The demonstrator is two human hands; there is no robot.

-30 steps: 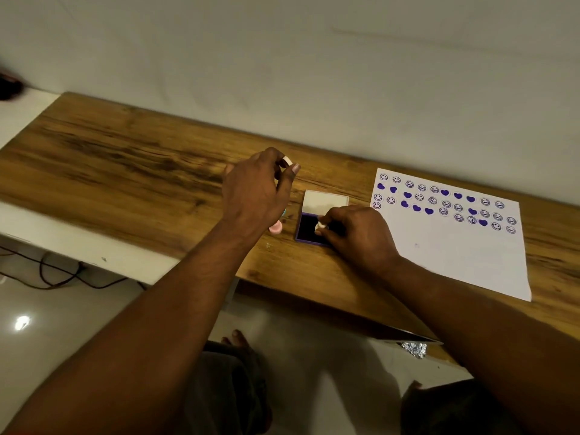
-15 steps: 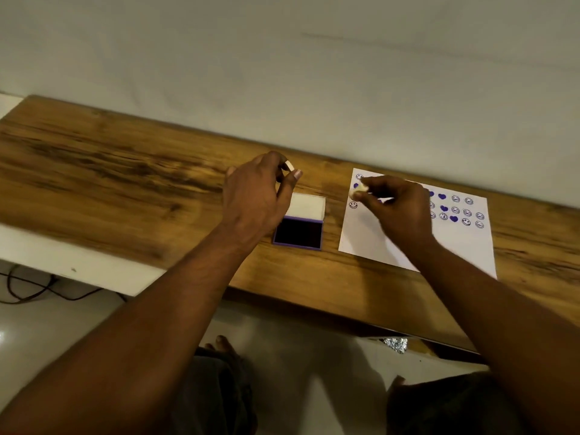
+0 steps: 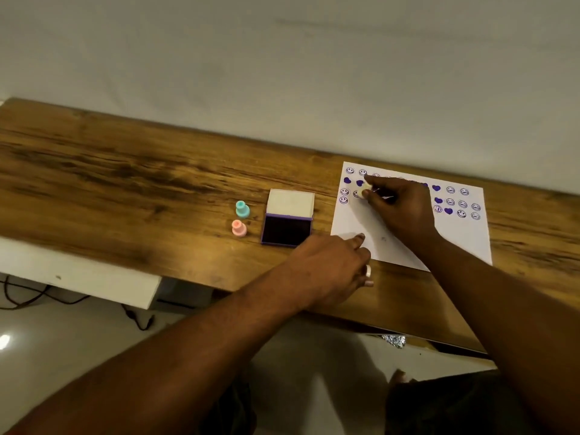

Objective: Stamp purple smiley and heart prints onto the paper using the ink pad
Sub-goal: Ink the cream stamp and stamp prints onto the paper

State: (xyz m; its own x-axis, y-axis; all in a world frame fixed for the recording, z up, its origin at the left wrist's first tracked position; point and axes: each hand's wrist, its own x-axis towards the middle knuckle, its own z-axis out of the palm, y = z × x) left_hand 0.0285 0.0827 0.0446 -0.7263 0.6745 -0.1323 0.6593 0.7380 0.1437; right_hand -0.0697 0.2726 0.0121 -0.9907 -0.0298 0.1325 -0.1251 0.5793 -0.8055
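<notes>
A wood-grain surface (image 3: 125, 183) runs along a pale wall (image 3: 282, 58), its long axis left to right. A white sheet of paper (image 3: 455, 240) lies flat at the right of the surface, its long edges roughly parallel to the wall, and its far portion carries rows of purple smiley and heart prints (image 3: 456, 204).

The right hand (image 3: 398, 208) reaches over the paper with its fingers curled and pinched on a small pale stamp (image 3: 365, 189). The stamp sits over the left end of the printed rows, pointing toward the left edge of the sheet; whether its face touches the paper cannot be told.

The left hand (image 3: 332, 268) lies low at the near left corner of the paper, loosely open, with a fingertip on or just above the sheet's edge. A small white object shows at its lower fingers, though what it is cannot be told.

An open ink pad (image 3: 287, 218) lies just left of the paper, its dark purple pad nearest the person and its white lid folded back toward the wall. Left of it stand two small upright stamps, a teal stamp (image 3: 242, 209) farther and a pink stamp (image 3: 239, 228) nearer, close together and apart from the ink pad.
</notes>
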